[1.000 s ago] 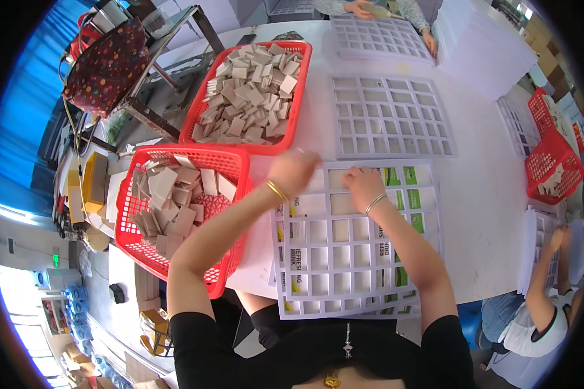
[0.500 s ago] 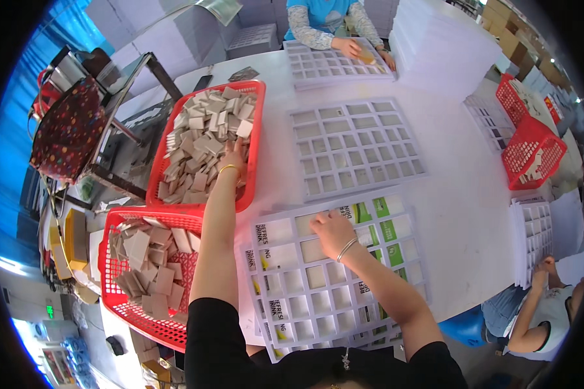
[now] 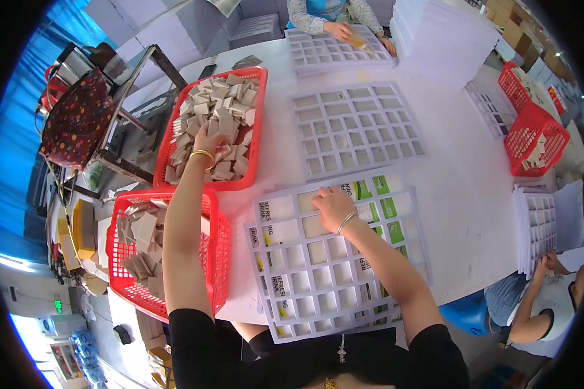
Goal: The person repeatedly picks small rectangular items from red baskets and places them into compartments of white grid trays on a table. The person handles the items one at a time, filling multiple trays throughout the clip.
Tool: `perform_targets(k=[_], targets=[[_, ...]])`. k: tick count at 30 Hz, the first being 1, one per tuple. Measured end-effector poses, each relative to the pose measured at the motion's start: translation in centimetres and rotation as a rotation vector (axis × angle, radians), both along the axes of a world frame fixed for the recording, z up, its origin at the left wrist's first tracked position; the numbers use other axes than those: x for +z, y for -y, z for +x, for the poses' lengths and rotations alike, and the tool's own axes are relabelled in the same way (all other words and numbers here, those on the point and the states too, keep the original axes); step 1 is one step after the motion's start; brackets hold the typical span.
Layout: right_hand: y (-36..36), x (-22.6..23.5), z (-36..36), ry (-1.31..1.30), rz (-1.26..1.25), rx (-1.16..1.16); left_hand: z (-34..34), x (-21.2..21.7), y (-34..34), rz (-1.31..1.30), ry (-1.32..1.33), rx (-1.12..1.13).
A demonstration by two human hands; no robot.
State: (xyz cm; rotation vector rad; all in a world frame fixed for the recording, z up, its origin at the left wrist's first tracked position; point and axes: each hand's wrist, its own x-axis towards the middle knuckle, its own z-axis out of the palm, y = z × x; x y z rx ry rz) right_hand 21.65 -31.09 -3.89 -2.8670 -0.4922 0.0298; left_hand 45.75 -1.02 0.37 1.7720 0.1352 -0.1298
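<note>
My left hand (image 3: 209, 144) is in the far red basket (image 3: 261, 123), its fingers bent round some of the small beige cardboard pieces (image 3: 226, 97) heaped there. How many pieces it grips is hidden. My right hand (image 3: 334, 209) rests on a white grid frame (image 3: 308, 260) near the upper edge, fingers curled down at a cell. Whatever its fingertips hold is out of sight. Printed white, green and black card shows through many of the cells. Several cells under and beside this hand have plain beige bottoms.
A nearer red basket (image 3: 222, 259) holds larger cardboard pieces. Beyond my frame lies another grid sheet (image 3: 357, 129). Across the table a person's hands (image 3: 339, 30) work over a stack of grids. Another person sits at the right by stacked grids (image 3: 540, 223). A metal rack (image 3: 131, 120) stands left.
My left hand has moved leftward within the far basket, and its fingers have gone from stretched to bent round pieces. My right hand stays at the same cell. The view has shifted slightly.
</note>
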Motion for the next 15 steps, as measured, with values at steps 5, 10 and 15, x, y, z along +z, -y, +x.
perform_targets(k=[5,10,15], targets=[[2.2,-2.8,1.1,0.094,0.27,-0.013,-4.2,2.8,0.5,-0.428,-0.03,-0.075],[1.4,3.6,0.7,0.092,0.99,-0.256,-13.2,5.1,4.6,-0.453,-0.183,-0.472],[1.6,6.5,-1.1,-0.277,1.51,-0.243,-22.6,5.6,9.2,-0.427,-0.367,-0.693]])
